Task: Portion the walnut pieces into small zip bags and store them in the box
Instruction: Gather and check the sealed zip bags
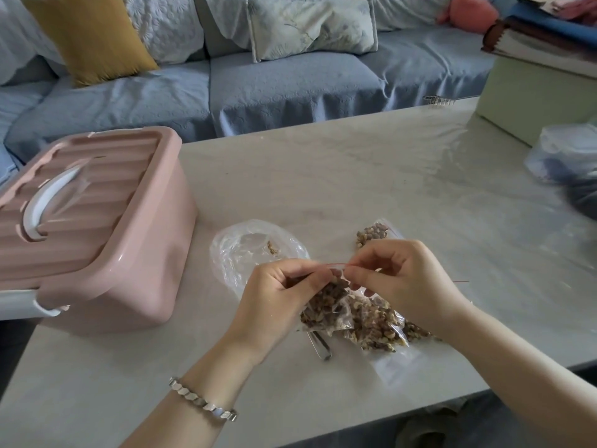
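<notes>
The left hand (284,295) and right hand (397,279) pinch the red-lined seal of a small zip bag (326,307) of walnut pieces, low over a pale marbled desk (387,176). Filled bags (378,324) lie alongside, and a near-empty clear bag (252,250) just behind. A lidded pink storage box (97,227) stands left, with a blue sofa (274,88) and mustard cushion (87,33) beyond.

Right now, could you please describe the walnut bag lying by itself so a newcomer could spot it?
From the pink box on the left, go right past the crumpled clear bag. Just beyond the right hand lies a small zip bag of walnuts. Unlike those bunched under the hands, it lies alone.
</notes>
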A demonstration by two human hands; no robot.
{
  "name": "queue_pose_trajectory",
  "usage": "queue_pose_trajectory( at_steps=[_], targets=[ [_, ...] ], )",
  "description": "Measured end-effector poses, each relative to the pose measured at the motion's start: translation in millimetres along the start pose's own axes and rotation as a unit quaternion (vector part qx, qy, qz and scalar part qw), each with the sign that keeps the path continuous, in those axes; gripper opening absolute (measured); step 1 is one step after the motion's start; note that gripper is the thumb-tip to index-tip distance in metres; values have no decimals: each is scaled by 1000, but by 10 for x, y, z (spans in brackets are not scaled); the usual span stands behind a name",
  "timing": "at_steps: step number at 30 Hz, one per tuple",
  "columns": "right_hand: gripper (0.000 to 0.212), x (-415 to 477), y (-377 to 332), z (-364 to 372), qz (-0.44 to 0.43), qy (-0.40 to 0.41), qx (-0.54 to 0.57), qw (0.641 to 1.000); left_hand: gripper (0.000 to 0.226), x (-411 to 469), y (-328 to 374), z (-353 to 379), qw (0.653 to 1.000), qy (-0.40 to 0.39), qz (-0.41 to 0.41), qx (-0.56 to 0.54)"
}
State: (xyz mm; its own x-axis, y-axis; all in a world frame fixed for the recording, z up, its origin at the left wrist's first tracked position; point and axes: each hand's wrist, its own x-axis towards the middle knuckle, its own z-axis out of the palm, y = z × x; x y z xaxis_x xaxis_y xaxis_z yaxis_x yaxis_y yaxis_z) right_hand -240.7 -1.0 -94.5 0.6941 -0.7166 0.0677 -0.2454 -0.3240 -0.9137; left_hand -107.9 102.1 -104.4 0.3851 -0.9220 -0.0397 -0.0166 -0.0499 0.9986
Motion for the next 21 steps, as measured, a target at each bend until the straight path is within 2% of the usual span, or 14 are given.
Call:
queue_pose_trajectory(
  at_steps=[5, 8, 16, 20, 21],
  targets=[
    [15, -1, 46, -20, -51, 9, -25, 998, 15, -1, 8, 9, 1000, 3, 4, 16],
    [6, -11, 84, -11, -110, 5, -79, 991, 6, 8, 25, 14, 998, -6, 13, 55],
    [3, -56, 143, -9, -170, 14, -114, 979, 21, -4, 61, 0, 975, -34, 79, 203],
    [4, -109, 145, 0, -205, 22, -114, 972, 6, -23, 32, -9, 965, -21, 105, 238],
    [4, -127, 146, -6, -212, 25, -119, 970, 9, -29, 21, -22, 965, -19, 104, 241]
  ],
)
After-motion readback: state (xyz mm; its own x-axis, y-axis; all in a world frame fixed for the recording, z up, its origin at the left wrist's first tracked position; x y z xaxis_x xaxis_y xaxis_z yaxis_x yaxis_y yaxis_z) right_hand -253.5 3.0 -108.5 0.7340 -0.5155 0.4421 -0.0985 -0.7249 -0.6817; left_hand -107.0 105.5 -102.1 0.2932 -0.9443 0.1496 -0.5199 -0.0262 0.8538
